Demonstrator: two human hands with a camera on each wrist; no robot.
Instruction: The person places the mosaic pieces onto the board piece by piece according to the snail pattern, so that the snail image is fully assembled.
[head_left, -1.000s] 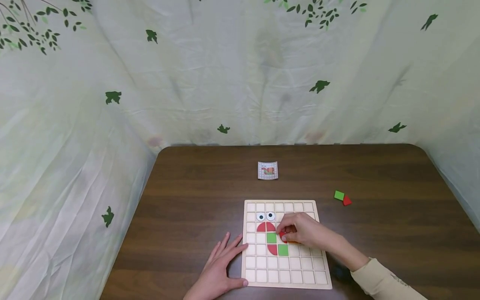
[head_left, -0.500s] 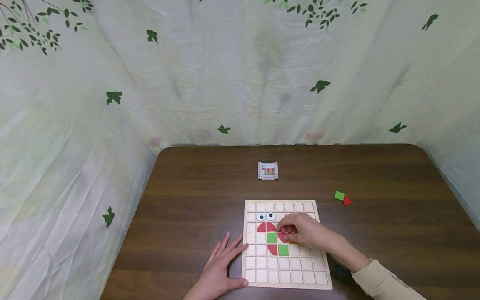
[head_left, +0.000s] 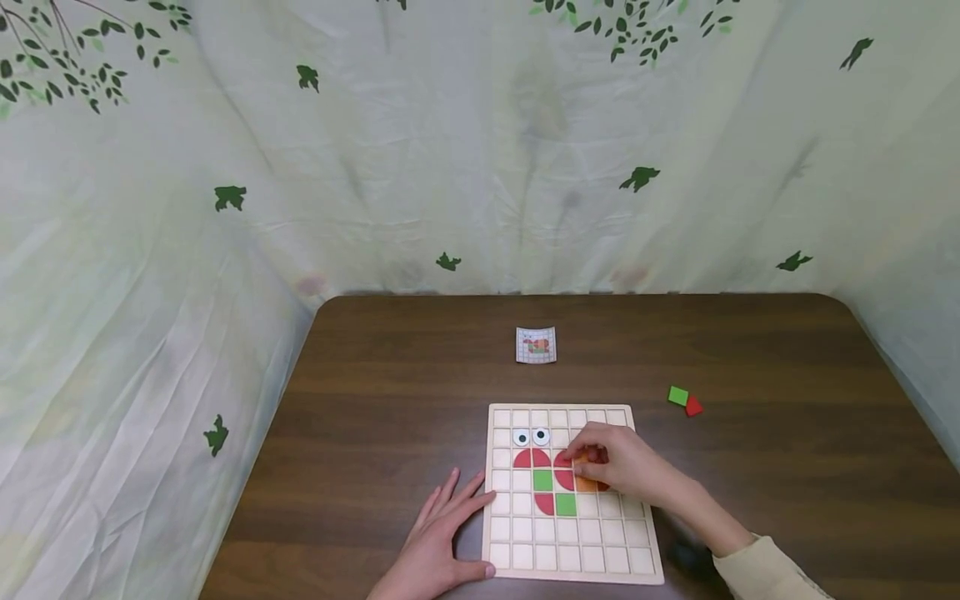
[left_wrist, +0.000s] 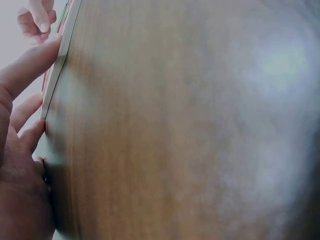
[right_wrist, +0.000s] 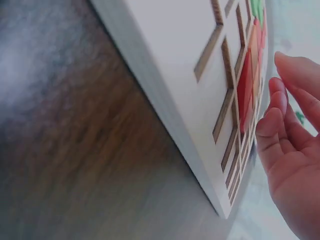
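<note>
A pale wooden grid board (head_left: 570, 577) lies on the table, holding flat coloured tiles. My left hand (head_left: 442, 537) rests at its left edge, fingers spread, with the thumb tip on the lower left corner. Over the board's middle is my right hand (head_left: 626, 465), its index fingertip and thumb at two red curved tiles (head_left: 564, 480) set one above the other. In the right wrist view its fingers (right_wrist: 271, 122) and thumb stand apart, with nothing visible between them. An orange tile (head_left: 586, 484) shows partly under this hand. Green square tiles (head_left: 543, 480) and two eye tiles (head_left: 541, 437) sit in other cells.
Behind the board lies a small picture card (head_left: 536, 346) with a coloured figure on a grid. A loose green square (head_left: 678, 396) and a loose red tile (head_left: 693, 407) touch at the right. A white leaf-print cloth (head_left: 480, 167) hangs behind the dark wooden table (head_left: 390, 375).
My right hand has shifted slightly up and right, uncovering more of the red curved tiles and the orange tile. The left hand stays at the board's edge.
</note>
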